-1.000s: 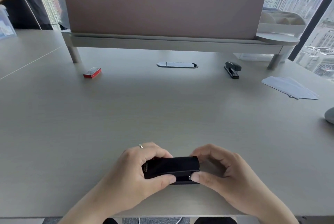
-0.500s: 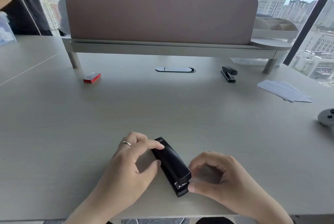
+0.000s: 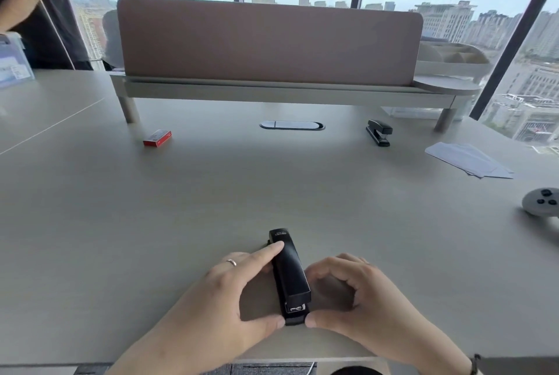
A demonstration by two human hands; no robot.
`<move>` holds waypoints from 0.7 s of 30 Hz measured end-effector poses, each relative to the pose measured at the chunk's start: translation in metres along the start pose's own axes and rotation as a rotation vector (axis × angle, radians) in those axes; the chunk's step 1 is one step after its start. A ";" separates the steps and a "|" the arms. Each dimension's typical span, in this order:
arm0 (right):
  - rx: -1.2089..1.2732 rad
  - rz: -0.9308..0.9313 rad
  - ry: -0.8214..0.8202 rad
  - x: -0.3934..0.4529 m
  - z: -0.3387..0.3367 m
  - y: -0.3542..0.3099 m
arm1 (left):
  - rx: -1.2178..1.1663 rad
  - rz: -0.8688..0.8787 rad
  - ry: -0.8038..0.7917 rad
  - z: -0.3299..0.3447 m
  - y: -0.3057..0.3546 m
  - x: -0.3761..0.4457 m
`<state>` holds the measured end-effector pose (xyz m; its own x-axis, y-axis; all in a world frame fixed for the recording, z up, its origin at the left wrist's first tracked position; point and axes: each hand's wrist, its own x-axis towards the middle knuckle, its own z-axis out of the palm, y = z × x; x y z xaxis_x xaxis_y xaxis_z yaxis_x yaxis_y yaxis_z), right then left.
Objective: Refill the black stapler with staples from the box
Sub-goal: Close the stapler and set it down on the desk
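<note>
We hold the black stapler (image 3: 289, 276) lengthwise on the desk (image 3: 211, 208), left hand (image 3: 230, 299) and right hand (image 3: 354, 299) pinching its near end. Its white logo is unreadable. The red box (image 3: 157, 138) sits far left.

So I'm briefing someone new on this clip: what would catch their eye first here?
First the black stapler lying closed at the desk's near edge, its front end towards the camera, with the left hand and right hand touching its sides. Then the small red staple box alone at far left, and a second black stapler at far right under the shelf.
</note>
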<state>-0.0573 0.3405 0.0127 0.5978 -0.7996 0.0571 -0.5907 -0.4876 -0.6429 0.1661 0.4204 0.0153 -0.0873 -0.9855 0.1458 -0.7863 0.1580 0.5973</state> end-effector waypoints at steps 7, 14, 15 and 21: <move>-0.018 0.045 0.043 0.006 -0.005 0.008 | -0.022 0.026 -0.009 0.010 -0.004 0.027; -0.091 0.108 0.088 0.030 -0.036 0.037 | -0.100 0.036 -0.062 0.029 0.007 0.086; -0.091 0.123 0.096 0.036 -0.042 0.043 | -0.106 0.034 -0.065 0.033 0.009 0.096; -0.053 0.176 0.192 0.076 -0.072 0.091 | -0.118 0.071 -0.039 0.054 0.016 0.174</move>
<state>-0.1045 0.2099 0.0140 0.3725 -0.9232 0.0946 -0.7070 -0.3483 -0.6155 0.1054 0.2482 0.0075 -0.1657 -0.9728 0.1621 -0.7001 0.2318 0.6754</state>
